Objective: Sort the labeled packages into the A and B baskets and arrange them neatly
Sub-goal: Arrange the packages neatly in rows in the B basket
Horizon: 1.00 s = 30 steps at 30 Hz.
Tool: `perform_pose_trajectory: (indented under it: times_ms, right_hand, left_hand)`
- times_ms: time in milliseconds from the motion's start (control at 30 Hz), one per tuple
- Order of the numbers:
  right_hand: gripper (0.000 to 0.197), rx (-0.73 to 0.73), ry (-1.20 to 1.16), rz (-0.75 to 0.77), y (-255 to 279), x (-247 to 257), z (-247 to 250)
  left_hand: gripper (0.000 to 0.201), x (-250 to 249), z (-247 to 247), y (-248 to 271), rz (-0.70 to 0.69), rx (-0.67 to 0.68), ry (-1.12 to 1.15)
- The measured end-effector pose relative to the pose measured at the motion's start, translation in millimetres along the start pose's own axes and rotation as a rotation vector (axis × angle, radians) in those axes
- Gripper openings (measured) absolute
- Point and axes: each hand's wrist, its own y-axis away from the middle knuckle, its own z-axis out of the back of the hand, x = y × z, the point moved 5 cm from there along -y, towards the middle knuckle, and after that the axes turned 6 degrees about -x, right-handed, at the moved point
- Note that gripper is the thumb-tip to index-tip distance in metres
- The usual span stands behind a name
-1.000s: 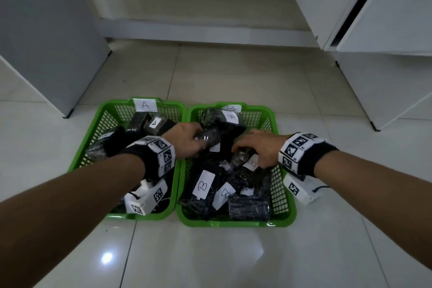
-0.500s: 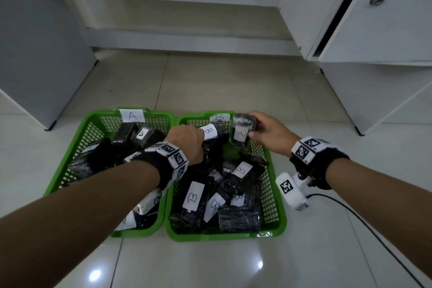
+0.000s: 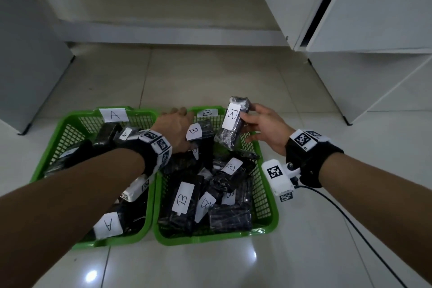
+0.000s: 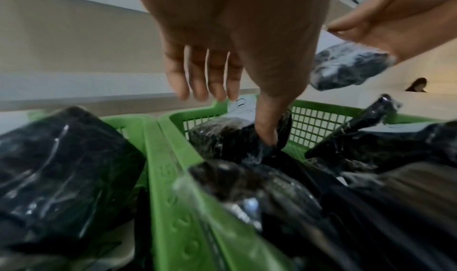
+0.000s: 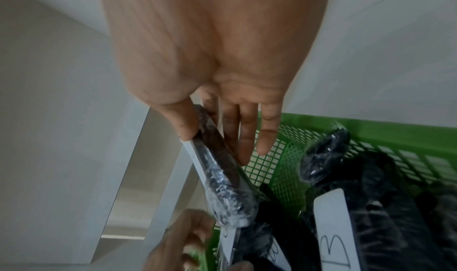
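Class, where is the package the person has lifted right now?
Head view: the lifted B package is in the right hand, raised above the B basket's far right corner.

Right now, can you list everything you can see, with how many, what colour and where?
A basket: one, green, on the floor, left of the other.
B basket: one, green, touching the A basket's right side.
Packages: many, count unclear, black with white A or B labels, piled in both baskets.
Held package: one, black, white B label, above the B basket's far end.
Floor: pale glossy tiles.
Cabinets: white, behind and to the right.
Cable: one, black, trailing from the right wrist.
Left hand: fingers straight, thumb on a B package.
Right hand: pinching the held package.
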Motion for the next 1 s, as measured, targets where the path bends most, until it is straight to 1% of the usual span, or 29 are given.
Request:
perform_pose_trajectory:
  times_ms: [33, 100, 200, 233, 333, 367, 400, 433, 467, 500, 567, 600, 633, 700, 733, 767, 800, 833, 867, 900, 933, 967, 1000]
  right_hand:
    - [0.031, 0.014, 0.007, 0.0, 1.5, -0.2, -3.0]
    - [0.031, 0.043, 0.034, -0.003, 5.6, -1.6, -11.0]
    - [0.035, 0.052, 0.095, -0.011, 10.0, -2.0, -22.7]
    - [0.035, 0.055, 0.116, -0.017, 11.8, -1.2, -27.2]
    - [0.033, 0.067, 0.19, -0.054, 14.7, 3.8, -41.7]
    - [0.032, 0.059, 0.205, -0.07, 15.7, 6.1, -44.3]
    - [0.03, 0.054, 0.208, -0.084, 17.3, 9.6, -46.5]
    - [0.029, 0.058, 0.204, -0.091, 19.2, 14.9, -48.3]
    - [0.027, 0.066, 0.199, -0.097, 21.2, 20.6, -49.4]
    - [0.024, 0.077, 0.192, -0.102, 24.2, 26.4, -49.3]
    - [0.015, 0.086, 0.155, -0.089, 35.5, 35.4, -44.5]
    - [0.014, 0.084, 0.132, -0.069, 38.8, 37.7, -42.4]
    - [0.02, 0.076, 0.099, -0.051, 40.6, 37.0, -40.9]
    - [0.031, 0.057, -0.012, -0.057, 46.1, 29.0, -38.5]
    - [0.032, 0.078, -0.076, -0.067, 49.8, 22.7, -40.4]
    - [0.03, 0.101, -0.124, -0.077, 52.1, 15.0, -42.0]
    - [0.028, 0.118, -0.125, -0.088, 54.7, 7.3, -42.7]
    - [0.029, 0.121, -0.03, -0.068, 55.1, 1.5, -41.9]
    - [0.033, 0.114, 0.177, 0.005, 54.2, -3.4, -39.1]
    - [0.042, 0.124, 0.469, 0.131, 52.7, -5.8, -36.5]
    - [0.051, 0.173, 0.788, 0.262, 51.2, -9.9, -37.0]
    - [0.06, 0.257, 1.078, 0.369, 50.6, -18.2, -39.6]
    - [0.068, 0.347, 1.297, 0.442, 51.2, -28.0, -42.5]
  left_hand:
    - [0.066, 3.7, -5.3, -0.9, -0.012, 0.028, 0.054]
    - [0.065, 8.8, -10.7, -2.5, -0.023, 0.086, 0.092]
    - [0.053, 15.3, -4.7, -9.3, -0.016, 0.011, 0.037]
    - [0.051, 16.7, -4.6, -11.7, -0.013, 0.01, 0.045]
    - [0.055, 21.0, -6.2, -11.1, 0.04, 0.088, 0.14]
    - [0.054, 22.5, -4.8, -10.0, 0.069, 0.081, 0.167]
    - [0.05, 23.3, 1.1, -8.5, 0.101, 0.045, 0.196]
    - [0.045, 22.5, 11.0, -7.9, 0.129, -0.012, 0.261]
    - [0.042, 19.7, 23.7, -6.1, 0.166, -0.04, 0.409]
    - [0.038, 14.9, 34.4, -3.0, 0.201, 0.009, 0.639]
    - [0.042, -6.6, 46.3, 5.8, 0.247, 0.31, 1.136]
    - [0.045, -15.4, 50.2, 11.3, 0.24, 0.408, 1.257]
    - [0.046, -20.4, 51.1, 16.5, 0.227, 0.434, 1.298]
    - [0.047, -24.1, 44.9, 23.0, 0.251, 0.368, 1.283]
    - [0.043, -24.0, 39.2, 25.2, 0.276, 0.341, 1.271]
    - [0.035, -24.3, 35.4, 28.0, 0.296, 0.331, 1.263]
    - [0.028, -23.5, 31.9, 32.1, 0.327, 0.33, 1.252]
    - [0.024, -19.3, 29.3, 35.9, 0.367, 0.318, 1.234]
    - [0.022, -11.6, 24.7, 38.0, 0.404, 0.294, 1.189]
    - [0.019, -3.6, 21.5, 41.0, 0.433, 0.268, 1.128]
    - [0.014, 4.1, 18.9, 44.7, 0.446, 0.248, 1.051]
    - [0.011, 9.6, 17.3, 48.7, 0.434, 0.24, 0.958]
    - [0.009, 13.7, 16.2, 50.6, 0.396, 0.231, 0.858]
